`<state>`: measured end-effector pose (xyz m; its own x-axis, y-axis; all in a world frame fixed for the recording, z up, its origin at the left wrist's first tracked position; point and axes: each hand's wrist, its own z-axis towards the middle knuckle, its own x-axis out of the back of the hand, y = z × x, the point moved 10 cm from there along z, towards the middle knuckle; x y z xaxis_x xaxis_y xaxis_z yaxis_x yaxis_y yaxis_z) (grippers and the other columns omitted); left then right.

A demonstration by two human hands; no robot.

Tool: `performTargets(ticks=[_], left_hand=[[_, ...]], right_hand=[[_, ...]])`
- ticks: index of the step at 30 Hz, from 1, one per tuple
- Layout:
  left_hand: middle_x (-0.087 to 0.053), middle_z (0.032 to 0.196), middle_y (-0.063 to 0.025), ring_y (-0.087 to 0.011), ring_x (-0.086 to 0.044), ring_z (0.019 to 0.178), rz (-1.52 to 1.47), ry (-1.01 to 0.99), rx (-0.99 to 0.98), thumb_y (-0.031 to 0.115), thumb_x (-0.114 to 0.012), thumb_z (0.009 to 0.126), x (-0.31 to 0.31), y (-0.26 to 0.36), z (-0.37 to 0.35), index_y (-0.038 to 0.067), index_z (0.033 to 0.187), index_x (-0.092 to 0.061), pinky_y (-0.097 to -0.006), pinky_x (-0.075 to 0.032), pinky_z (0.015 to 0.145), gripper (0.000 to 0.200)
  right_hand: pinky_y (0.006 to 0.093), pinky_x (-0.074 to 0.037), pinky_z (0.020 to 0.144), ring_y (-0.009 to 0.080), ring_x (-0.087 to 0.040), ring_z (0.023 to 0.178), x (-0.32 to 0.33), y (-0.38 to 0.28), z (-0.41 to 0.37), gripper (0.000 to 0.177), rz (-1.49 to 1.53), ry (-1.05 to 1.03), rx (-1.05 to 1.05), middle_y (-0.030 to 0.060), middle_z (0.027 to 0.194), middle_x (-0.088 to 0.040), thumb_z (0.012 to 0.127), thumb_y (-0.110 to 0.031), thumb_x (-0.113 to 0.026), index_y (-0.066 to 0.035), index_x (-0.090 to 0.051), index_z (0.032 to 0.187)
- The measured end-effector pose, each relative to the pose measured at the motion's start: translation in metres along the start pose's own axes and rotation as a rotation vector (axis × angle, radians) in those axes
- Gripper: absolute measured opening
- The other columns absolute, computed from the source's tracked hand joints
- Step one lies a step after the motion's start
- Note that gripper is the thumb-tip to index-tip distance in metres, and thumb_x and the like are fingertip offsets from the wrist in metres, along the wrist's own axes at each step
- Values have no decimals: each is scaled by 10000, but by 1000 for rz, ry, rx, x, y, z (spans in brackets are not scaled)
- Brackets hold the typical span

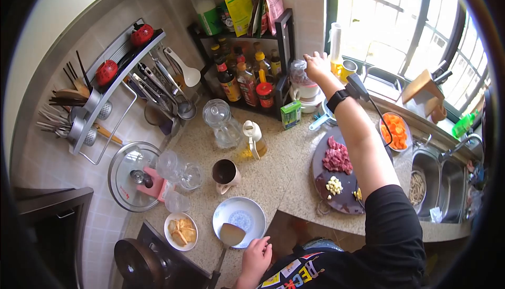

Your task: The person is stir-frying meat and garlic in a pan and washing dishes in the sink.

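Note:
My right hand (pixel 318 68) is stretched far back toward the window sill, its fingers bent and apart, with no object showing in them. It is beside a lidded container with a clear plastic bag (pixel 298 69) on top and a yellow cup (pixel 348 68). Low in view, my left hand (pixel 256 257) is loosely curled in front of my body, nothing visible in it. Close by lies a spatula (pixel 231 234), its blade on a blue-and-white plate (pixel 251 208). Under my right arm, a dark round cutting board (pixel 320 165) carries sliced raw meat (pixel 337 156) and chopped garlic (pixel 334 186).
A bowl of sliced carrots (pixel 395 131) stands by the sink (pixel 451 183). A mug (pixel 225 176), an oil pot (pixel 254 139) and a glass jar (pixel 223 123) occupy the counter. Sauce bottles (pixel 227 81) fill a black rack. A glass lid (pixel 122 194) leans at left.

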<state>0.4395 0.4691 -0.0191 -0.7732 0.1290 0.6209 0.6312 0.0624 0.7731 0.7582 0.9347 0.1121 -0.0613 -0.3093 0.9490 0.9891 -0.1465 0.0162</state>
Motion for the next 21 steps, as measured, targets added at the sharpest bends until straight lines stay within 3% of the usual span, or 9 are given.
performTargets(ticks=[3, 5, 9, 11, 14, 15, 18, 19, 21], left_hand=[[-604, 847, -122, -237, -614, 680, 22, -3, 1, 111, -613, 816, -5, 14, 15, 25, 1021, -626, -338, -500, 616, 223], [-603, 842, -123, -245, -612, 687, 22, -6, 24, 114, -610, 817, -7, 15, 18, 26, 1019, -626, -340, -497, 620, 220], [-598, 825, -124, -263, -604, 700, 76, 15, 37, 115, -604, 818, -5, 14, 26, 28, 1014, -627, -355, -491, 625, 216], [-596, 817, -125, -268, -602, 703, 86, 1, 32, 115, -604, 817, -1, 19, 29, 29, 1015, -627, -362, -489, 625, 217], [-589, 800, -128, -278, -598, 697, 70, 29, 2, 116, -603, 817, 9, 26, 30, 31, 1016, -627, -370, -484, 622, 217], [-587, 803, -131, -281, -598, 705, 69, 38, -31, 115, -602, 817, 13, 28, 31, 32, 1016, -627, -371, -484, 628, 217], [-577, 834, -148, -291, -595, 728, 80, 13, -104, 111, -598, 817, 17, 28, 32, 27, 1028, -616, -373, -484, 651, 228], [-571, 827, -124, -235, -585, 683, 70, 23, -150, 77, -596, 813, 18, 28, 30, 27, 1042, -616, -325, -486, 611, 235], [-564, 836, -100, -175, -578, 653, 51, 11, -223, 37, -593, 807, 17, 26, 28, 29, 1066, -612, -276, -487, 575, 260]], right_hand=[[418, -415, 896, 325, -520, 1026, -16, -9, 16, 317, -22, 68, 83, 103, 1123, -567, 782, -211, -637, -199, -623, 1098], [414, -450, 852, 333, -554, 989, -23, -8, 23, 206, 151, 53, 77, 131, 1051, -601, 790, -151, -590, -143, -646, 988], [433, -473, 813, 343, -567, 992, 23, -18, 6, 146, 257, 17, 10, 144, 975, -622, 794, -85, -534, -85, -622, 911], [425, -484, 803, 325, -591, 958, 39, -26, 15, 93, 226, 236, 145, 130, 956, -647, 759, -83, -564, -66, -622, 829], [419, -509, 746, 337, -623, 904, 78, -31, 7, 85, 258, 118, 165, 165, 905, -647, 767, -76, -552, -47, -605, 827], [409, -517, 720, 337, -637, 873, 90, -36, 0, 107, 293, 205, 233, 177, 893, -644, 772, -62, -538, -39, -603, 853], [415, -513, 730, 340, -630, 890, 151, -58, -73, 104, 234, 69, 302, 184, 903, -640, 777, -39, -522, -32, -599, 847], [421, -511, 716, 346, -632, 847, 170, -65, -108, 106, 287, 267, 438, 182, 860, -639, 769, -21, -524, -21, -587, 854], [425, -498, 651, 351, -625, 735, 181, -75, -162, 119, 293, 197, 490, 175, 738, -617, 763, -63, -551, -12, -551, 870]])
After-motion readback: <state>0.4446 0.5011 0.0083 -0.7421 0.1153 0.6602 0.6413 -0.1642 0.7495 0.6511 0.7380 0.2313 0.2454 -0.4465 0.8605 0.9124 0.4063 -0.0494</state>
